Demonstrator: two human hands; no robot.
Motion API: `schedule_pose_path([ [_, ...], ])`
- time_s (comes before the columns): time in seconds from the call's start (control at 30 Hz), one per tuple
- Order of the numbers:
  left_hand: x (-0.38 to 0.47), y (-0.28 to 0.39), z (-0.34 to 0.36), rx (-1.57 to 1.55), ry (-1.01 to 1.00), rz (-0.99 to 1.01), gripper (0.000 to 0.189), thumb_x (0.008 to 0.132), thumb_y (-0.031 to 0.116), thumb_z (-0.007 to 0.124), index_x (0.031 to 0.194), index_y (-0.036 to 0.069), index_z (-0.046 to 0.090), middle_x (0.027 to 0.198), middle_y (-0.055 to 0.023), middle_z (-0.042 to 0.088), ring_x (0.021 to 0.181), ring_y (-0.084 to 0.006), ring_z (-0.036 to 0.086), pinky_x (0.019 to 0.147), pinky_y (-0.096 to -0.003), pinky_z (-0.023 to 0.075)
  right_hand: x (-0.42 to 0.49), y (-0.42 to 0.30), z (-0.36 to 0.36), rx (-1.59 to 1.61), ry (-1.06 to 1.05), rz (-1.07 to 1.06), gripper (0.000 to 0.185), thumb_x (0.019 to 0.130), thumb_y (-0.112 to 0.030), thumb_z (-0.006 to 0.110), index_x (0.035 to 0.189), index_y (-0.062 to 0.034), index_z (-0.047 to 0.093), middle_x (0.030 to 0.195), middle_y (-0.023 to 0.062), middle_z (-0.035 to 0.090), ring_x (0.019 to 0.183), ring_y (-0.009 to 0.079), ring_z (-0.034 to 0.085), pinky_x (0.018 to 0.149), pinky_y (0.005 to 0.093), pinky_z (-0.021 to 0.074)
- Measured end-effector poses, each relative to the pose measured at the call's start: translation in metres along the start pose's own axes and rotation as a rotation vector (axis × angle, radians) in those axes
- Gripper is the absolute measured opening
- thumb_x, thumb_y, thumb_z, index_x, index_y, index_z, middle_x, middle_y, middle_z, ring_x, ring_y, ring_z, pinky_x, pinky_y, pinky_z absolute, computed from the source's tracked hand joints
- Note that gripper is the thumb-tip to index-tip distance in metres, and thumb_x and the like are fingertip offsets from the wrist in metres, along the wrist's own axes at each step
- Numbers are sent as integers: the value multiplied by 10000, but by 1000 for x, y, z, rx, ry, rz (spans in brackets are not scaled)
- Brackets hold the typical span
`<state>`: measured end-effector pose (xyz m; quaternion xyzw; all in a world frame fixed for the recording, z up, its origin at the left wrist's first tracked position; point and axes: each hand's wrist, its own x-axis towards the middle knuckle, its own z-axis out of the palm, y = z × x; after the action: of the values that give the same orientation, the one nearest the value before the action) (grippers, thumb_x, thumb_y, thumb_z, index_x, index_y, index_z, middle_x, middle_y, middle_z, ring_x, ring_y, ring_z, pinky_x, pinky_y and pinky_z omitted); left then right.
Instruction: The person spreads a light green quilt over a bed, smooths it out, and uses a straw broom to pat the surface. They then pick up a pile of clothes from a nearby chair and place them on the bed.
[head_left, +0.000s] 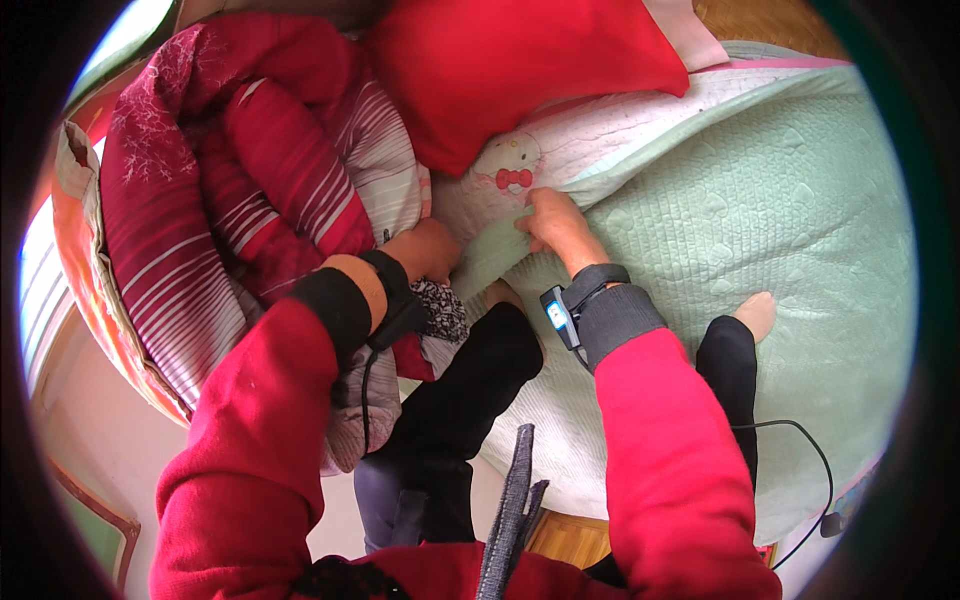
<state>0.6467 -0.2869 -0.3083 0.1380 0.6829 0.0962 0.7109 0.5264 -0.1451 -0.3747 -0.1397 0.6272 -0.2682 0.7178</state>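
A pale green quilted bed cover (720, 225) with a heart pattern spreads under my feet. My right hand (555, 225) pinches its folded-back edge, just below a cartoon cat's head with a red bow (514, 178) on the pink sheet (592, 135) beneath. To the left, my left hand (429, 249) is curled at the cover's left end, beside the bundled dark red and white striped bedding (292, 165); whether its fingers grip any cloth is hidden. A black and white patterned cloth (444, 311) lies just below that hand.
A red pillow (525, 60) lies at the top. An orange cloth bag or cover (82, 255) edges the bundled bedding at far left. A black cable (814, 442) loops at lower right. Wooden flooring (571, 538) shows near the bottom, and my feet stand on the bed cover.
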Motion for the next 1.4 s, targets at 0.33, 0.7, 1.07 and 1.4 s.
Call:
schedule_pose_path([
  [0.33,0,0,0,39,12,-8,344,625,388,592,775,82,643,771,-92,615,760,-259,589,624,-370,450,84,-30,13,139,622,-317,201,662,-77,580,825,20,512,757,201,566,792,348,559,663,438,426],
  [0.7,3,-1,-5,-237,39,-7,342,660,264,587,960,102,584,886,-87,603,834,-271,571,676,-380,439,-13,-7,-115,213,-68,-261,292,733,-76,518,1016,-7,529,925,104,579,835,133,526,699,233,414],
  [1.07,19,20,-62,-698,902,172,666,690,125,588,1272,195,271,1314,-138,210,1185,-326,244,957,-398,263,-34,-21,-200,-335,524,-634,428,714,-142,553,1131,-92,468,1147,133,467,1061,228,440,874,344,339],
  [1.4,39,25,-54,-650,960,-146,829,628,151,662,1298,207,176,1349,-120,123,1225,-321,167,939,-462,265,-56,3,-210,-957,636,-380,686,648,-379,631,1241,-182,348,1296,113,286,1198,289,251,953,453,192],
])
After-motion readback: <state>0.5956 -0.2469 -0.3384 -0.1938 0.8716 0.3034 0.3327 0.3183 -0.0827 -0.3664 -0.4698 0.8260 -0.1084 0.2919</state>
